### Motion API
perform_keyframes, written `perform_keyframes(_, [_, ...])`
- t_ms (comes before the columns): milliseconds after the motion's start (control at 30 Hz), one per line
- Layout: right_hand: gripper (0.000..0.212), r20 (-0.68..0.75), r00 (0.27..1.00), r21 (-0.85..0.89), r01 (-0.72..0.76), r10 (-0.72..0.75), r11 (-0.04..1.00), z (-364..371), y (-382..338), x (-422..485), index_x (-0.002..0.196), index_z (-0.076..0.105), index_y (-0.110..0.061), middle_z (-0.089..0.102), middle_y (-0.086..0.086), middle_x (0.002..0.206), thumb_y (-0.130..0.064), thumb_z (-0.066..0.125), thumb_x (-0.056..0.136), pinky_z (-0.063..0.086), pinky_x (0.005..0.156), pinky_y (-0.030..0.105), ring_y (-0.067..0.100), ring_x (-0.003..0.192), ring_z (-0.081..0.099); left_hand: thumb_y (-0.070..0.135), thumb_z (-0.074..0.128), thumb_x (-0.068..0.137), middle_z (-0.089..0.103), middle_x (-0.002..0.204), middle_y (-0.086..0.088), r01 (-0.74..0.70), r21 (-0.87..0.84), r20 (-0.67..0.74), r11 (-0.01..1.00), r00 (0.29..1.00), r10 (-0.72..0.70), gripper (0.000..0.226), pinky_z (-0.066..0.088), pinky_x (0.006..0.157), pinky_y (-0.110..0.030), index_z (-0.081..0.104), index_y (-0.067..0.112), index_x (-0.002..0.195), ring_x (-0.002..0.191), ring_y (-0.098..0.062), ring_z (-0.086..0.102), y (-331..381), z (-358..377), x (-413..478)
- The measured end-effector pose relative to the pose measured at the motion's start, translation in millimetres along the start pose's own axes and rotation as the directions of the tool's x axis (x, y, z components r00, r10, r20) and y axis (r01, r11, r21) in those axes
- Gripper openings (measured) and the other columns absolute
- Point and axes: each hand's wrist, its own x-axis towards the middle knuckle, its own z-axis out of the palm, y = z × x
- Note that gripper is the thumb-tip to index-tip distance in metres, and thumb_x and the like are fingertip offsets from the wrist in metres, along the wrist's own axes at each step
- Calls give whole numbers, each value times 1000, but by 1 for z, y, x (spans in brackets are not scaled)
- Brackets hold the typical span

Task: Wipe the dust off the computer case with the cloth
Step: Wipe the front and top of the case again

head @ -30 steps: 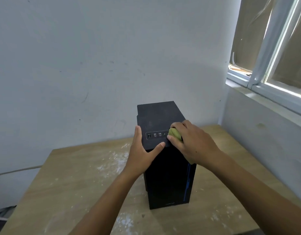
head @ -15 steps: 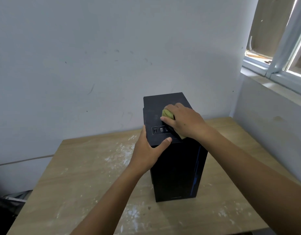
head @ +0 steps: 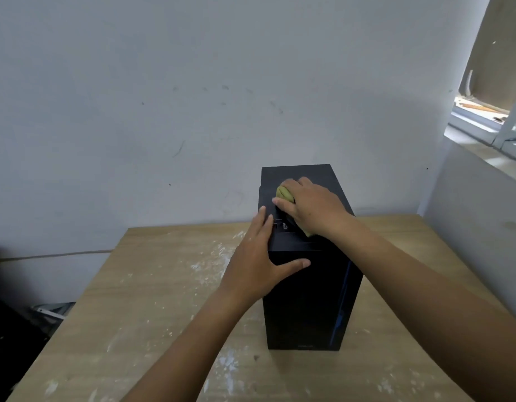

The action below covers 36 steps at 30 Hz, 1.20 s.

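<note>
We see the black computer case (head: 306, 300) standing upright on the worktop (head: 134, 300), near the wall. The right hand (head: 314, 207) is curled over a yellow-green cloth (head: 283, 193), pressing it onto the case's top. The left hand (head: 256, 265) lies spread, its straight fingers against the case's upper left side and its thumb across the front.

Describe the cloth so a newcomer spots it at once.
Start at the wooden table against the white wall; a black computer case stands upright on it. On the case's top panel, the right hand grips a bunched cloth. It is the only yellow-green thing, bright against the black case.
</note>
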Motion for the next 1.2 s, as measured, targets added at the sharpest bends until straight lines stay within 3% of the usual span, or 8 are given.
perform_keyframes(67, [45, -8, 999, -15, -31, 31, 999, 4, 0, 16, 130, 44, -21, 48, 9, 122, -53, 36, 98, 37, 74, 36, 33, 109, 52, 69, 61, 79, 10, 164, 2, -80, 247, -7, 966, 996, 84, 104, 10, 116, -24, 19, 13, 155, 151, -10, 1, 4, 3, -4])
perform_keyframes(200, [44, 38, 999, 4, 17, -17, 1000, -1, 7, 16, 130, 44, -22, 47, 8, 123, -52, 37, 98, 38, 75, 36, 33, 109, 53, 66, 60, 77, 55, 141, -12, -208, 501, -93, 840, 952, 292, 88, 32, 111, -35, 54, 2, 136, 135, -25, 48, 2, 13, -12])
perform_keyframes(300, [40, 60, 991, 26, 114, -116, 993, -10, 15, -11, 126, 46, -27, 48, 1, 116, -54, 37, 97, 44, 76, 37, 29, 102, 54, 66, 50, 83, 58, 137, -11, -231, 515, -158, 825, 921, 357, 81, 41, 109, -39, 58, 3, 133, 129, -25, 54, -7, 19, -12])
perform_keyframes(467, [38, 43, 966, 53, 254, -256, 966, -18, 23, -44, 124, 44, -37, 48, -8, 111, -59, 34, 94, 50, 79, 39, 17, 98, 55, 68, 45, 86, 57, 139, -8, -248, 534, -147, 808, 914, 378, 80, 41, 111, -36, 56, 5, 135, 131, -22, 52, -11, 20, -11])
perform_keyframes(800, [42, 102, 937, 74, 328, -334, 942, 12, -1, 46, 131, 42, -27, 46, 1, 124, -52, 37, 98, 42, 81, 39, 24, 113, 48, 68, 46, 86, 59, 136, -8, -234, 609, -203, 758, 878, 434, 78, 37, 111, -33, 61, 6, 130, 129, -21, 54, -14, 24, -10])
perform_keyframes(933, [45, 121, 963, 80, 231, -240, 970, 19, -5, 81, 134, 38, -23, 43, 6, 128, -51, 35, 99, 40, 87, 41, 28, 118, 43, 67, 47, 86, 58, 137, -9, -234, 616, -203, 752, 875, 439, 78, 41, 110, -36, 60, 5, 131, 130, -21, 52, -13, 24, -10])
perform_keyframes(1067, [45, 112, 962, 77, 240, -248, 968, 23, -1, 82, 138, 37, -23, 41, 9, 135, -47, 36, 100, 36, 97, 40, 31, 121, 39, 69, 48, 85, 58, 138, -10, -257, 632, -154, 731, 883, 443, 82, 43, 109, -37, 58, 4, 133, 130, -22, 53, -12, 18, -8])
perform_keyframes(1200, [43, 95, 941, 159, 307, -324, 938, 15, 15, 52, 142, 36, -31, 38, 4, 142, -36, 39, 99, 32, 103, 40, 30, 118, 38, 76, 38, 82, 60, 135, -9, -273, 691, -92, 669, 885, 456, 89, 33, 110, -30, 61, 5, 130, 127, -21, 56, 0, 11, 4])
